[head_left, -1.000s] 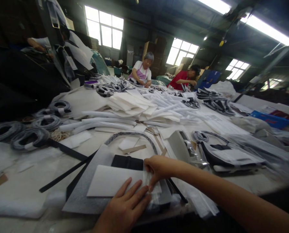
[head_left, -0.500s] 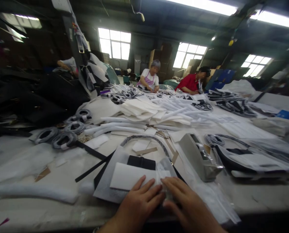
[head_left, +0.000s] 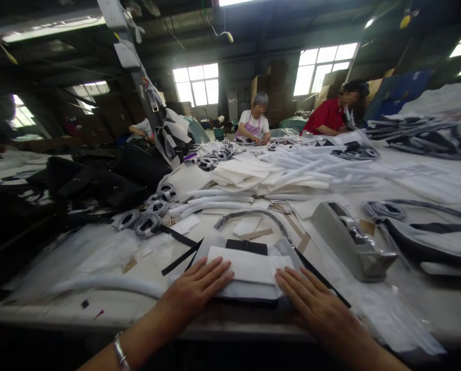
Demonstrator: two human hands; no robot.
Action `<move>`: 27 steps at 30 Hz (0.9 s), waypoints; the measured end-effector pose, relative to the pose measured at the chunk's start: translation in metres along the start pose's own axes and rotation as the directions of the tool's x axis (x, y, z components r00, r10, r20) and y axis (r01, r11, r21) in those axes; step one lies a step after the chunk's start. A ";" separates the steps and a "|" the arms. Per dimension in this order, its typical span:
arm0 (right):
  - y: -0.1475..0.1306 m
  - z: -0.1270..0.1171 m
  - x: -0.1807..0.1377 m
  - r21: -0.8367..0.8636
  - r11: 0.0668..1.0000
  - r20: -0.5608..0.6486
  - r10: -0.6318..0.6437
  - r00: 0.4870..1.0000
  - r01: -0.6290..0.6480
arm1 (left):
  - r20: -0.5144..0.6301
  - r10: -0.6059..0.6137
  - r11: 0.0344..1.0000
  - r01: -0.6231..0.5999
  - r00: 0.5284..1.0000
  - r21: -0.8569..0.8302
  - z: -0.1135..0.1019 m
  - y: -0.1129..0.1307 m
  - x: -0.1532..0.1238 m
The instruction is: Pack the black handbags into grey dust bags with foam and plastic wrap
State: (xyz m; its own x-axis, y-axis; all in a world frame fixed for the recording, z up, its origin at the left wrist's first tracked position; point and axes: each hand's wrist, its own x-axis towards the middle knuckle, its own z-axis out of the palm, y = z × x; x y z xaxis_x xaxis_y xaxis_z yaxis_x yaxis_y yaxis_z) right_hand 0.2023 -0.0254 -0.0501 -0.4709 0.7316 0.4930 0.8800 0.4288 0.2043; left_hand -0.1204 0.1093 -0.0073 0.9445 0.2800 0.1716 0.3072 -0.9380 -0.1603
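In front of me lies a black handbag point(head_left: 247, 247) with a wrapped, curved handle point(head_left: 249, 214) and dark straps to its sides. A white foam sheet point(head_left: 243, 265) covers part of its front, over thin translucent wrapping. My left hand point(head_left: 198, 282) lies flat with fingers stretched out on the left end of the sheet. On the right end rests my right hand point(head_left: 311, 291), its fingers also stretched out and flat. Neither hand grips anything. The bag's lower corners are partly hidden under my hands.
A grey tape dispenser point(head_left: 344, 242) stands to the right, and beyond it another wrapped bag point(head_left: 439, 247). Coiled wrapped straps point(head_left: 147, 224) lie at the left. White foam sheets and tubes point(head_left: 249, 172) are heaped farther back. Two people point(head_left: 253, 123) work across the table.
My hands have moved apart, the left one to the sheet's left end and the right one to its right end. The view has turned left.
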 end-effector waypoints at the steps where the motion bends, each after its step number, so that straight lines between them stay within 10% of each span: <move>1: 0.009 0.003 0.004 0.009 1.000 0.007 -0.030 1.000 0.030 | 0.030 -0.030 0.999 0.030 0.999 -0.016 0.000 0.001 0.000; 7: 0.047 0.010 0.020 0.116 0.985 0.052 -0.139 0.989 0.132 | 0.090 -0.152 0.980 0.162 0.984 -0.116 0.016 0.014 0.010; 12: -0.015 -0.007 0.003 0.344 0.908 -0.013 0.260 0.965 -0.240 | 0.063 -0.143 0.980 0.150 0.988 -0.133 0.027 0.013 0.006; 14: -0.050 -0.008 0.006 0.648 0.607 0.188 0.459 0.868 -0.461 | 0.044 -0.145 0.980 0.150 0.988 -0.132 0.029 0.012 0.005; 16: -0.079 -0.002 0.021 0.775 0.087 0.539 0.424 0.727 -0.626 | 0.009 -0.143 0.981 0.143 0.990 -0.128 0.031 0.012 0.004; 19: -0.102 0.009 0.053 0.608 -0.626 0.765 0.297 0.571 -0.489 | -0.063 -0.133 0.986 0.126 0.989 -0.106 0.033 0.010 0.003; 21: -0.108 0.016 0.070 0.560 -0.748 0.769 0.311 0.558 -0.356 | -0.106 -0.125 0.990 0.118 0.986 -0.075 0.034 0.008 0.003; 27: -0.129 0.032 0.084 0.651 -0.726 0.703 0.467 0.536 -0.221 | -0.207 -0.133 0.991 0.129 0.969 -0.031 0.034 -0.002 -0.001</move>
State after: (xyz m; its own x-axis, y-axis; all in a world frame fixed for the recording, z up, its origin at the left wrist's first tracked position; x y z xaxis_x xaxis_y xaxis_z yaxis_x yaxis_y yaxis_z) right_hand 0.0475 -0.0026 -0.0623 0.1146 0.9652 -0.2349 -0.5756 -0.1282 -0.8076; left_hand -0.1179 0.1181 -0.0405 0.8508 0.3538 0.3886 0.4230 -0.8998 -0.1068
